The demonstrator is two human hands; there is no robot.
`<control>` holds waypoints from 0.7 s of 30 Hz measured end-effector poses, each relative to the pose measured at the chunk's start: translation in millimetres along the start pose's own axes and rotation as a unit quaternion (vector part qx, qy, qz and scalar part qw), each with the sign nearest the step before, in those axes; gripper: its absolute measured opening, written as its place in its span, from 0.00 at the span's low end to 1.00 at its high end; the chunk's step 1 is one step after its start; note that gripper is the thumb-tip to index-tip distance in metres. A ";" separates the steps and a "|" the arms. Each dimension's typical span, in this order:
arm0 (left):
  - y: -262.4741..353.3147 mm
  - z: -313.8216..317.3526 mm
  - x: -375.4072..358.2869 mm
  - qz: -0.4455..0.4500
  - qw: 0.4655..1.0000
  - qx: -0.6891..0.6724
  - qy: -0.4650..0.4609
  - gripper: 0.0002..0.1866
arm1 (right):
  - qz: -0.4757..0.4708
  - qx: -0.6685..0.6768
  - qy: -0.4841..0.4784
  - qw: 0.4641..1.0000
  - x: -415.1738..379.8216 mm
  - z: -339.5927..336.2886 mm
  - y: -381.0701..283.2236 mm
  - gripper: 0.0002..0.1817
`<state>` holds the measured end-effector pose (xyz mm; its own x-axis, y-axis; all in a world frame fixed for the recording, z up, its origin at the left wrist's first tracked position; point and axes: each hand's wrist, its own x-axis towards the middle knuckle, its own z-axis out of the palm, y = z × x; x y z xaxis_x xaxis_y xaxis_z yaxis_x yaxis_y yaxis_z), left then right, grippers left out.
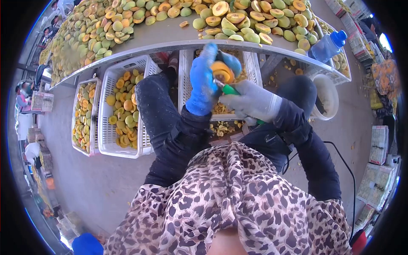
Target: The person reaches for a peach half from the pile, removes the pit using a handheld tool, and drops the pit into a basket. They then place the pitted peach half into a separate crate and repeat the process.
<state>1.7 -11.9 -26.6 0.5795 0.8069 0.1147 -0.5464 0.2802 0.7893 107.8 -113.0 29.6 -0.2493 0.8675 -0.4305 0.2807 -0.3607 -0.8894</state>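
My left hand [203, 83], in a blue glove blurred by motion, holds a cut fruit half [222, 72] with orange flesh facing out. My right hand [254, 101], in a pale grey glove, is closed around a green-handled tool [230, 89]. The tool's metal end touches or nearly touches the fruit's cut face. Both hands are over a white crate [185, 70] between my knees, with orange pieces inside. Just beyond them is the edge of a metal table [170, 35] piled with green and orange fruit halves [236, 19].
Two white crates of fruit halves [123, 104] stand on the floor at left. At right are a blue-capped bottle [325, 47] on the table and a white bucket [330, 100] below it. A black cable [349, 170] runs along the floor. People and stacked crates line both sides.
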 end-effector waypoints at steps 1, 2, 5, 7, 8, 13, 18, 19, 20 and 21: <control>4.9 -6.4 -1.6 -0.003 0.989 0.131 -0.073 0.25 | 0.001 0.001 0.000 1.000 1.1 -2.1 3.0 0.15; 6.0 -8.1 -5.6 -0.010 0.988 0.131 -0.075 0.25 | 0.067 0.063 -0.029 0.995 1.4 -4.1 9.2 0.14; 1.3 -4.2 -6.6 -0.007 0.999 -0.028 -0.037 0.23 | 0.126 0.244 -0.100 0.956 -2.0 -11.0 14.9 0.13; -2.6 5.5 -6.5 -0.034 0.992 -0.099 0.074 0.22 | 0.114 0.365 -0.148 0.912 2.6 -9.5 24.3 0.14; -2.9 8.5 -4.6 -0.061 0.967 -0.173 0.178 0.20 | 0.074 0.456 -0.216 0.860 9.1 -9.0 37.6 0.13; -0.2 -65.5 20.2 -0.158 0.929 -0.211 0.259 0.17 | -0.037 0.337 0.002 0.941 -5.3 14.9 41.9 0.11; -18.5 -62.9 8.3 -0.139 0.953 -0.124 0.239 0.12 | -0.091 -0.375 0.411 0.826 55.1 -21.8 67.1 0.14; -23.0 -59.2 2.1 -0.094 0.963 -0.094 0.236 0.12 | -0.079 -0.400 0.403 0.820 54.3 -17.4 55.3 0.14; -26.4 -56.7 -5.4 -0.096 0.962 -0.094 0.238 0.12 | -0.077 -0.399 0.401 0.821 55.9 -11.2 50.8 0.14; -28.6 -53.9 -8.0 -0.066 0.971 -0.058 0.222 0.12 | -0.091 -0.437 0.383 0.809 58.9 -8.6 45.3 0.15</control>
<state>-20.0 1.7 -82.6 0.3464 0.8970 -0.2744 -0.5636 0.4329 0.7035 113.9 -75.3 -34.8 0.1942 0.9572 0.2147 0.9353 -0.1147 -0.3347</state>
